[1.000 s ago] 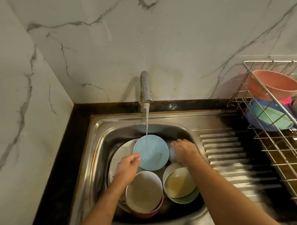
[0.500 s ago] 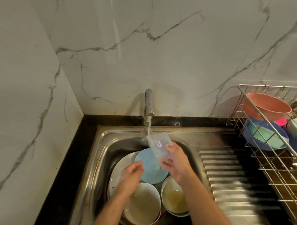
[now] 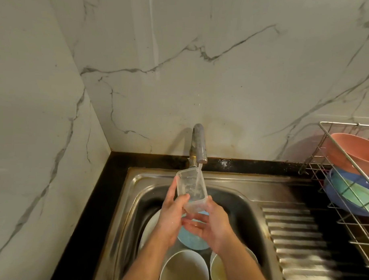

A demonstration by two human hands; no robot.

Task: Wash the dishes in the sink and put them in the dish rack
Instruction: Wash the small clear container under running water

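Rinse step: both hands closed on clear plastic container (image 3: 191, 189), held over sink (image 3: 236, 183) w/ tap (image 3: 198, 145) water running into it. Left hand (image 3: 171, 214) grips its side, right hand (image 3: 211, 225) cups bottom end. Next prob: tip water out, carry right to dish rack (image 3: 348, 210). Bowls (image 3: 184, 269) in sink unwashed.

One clear container (image 3: 191, 189), two hands (image 3: 171, 218), one tap (image 3: 198, 145), two white bowls (image 3: 184, 269), one wire rack (image 3: 349, 187)
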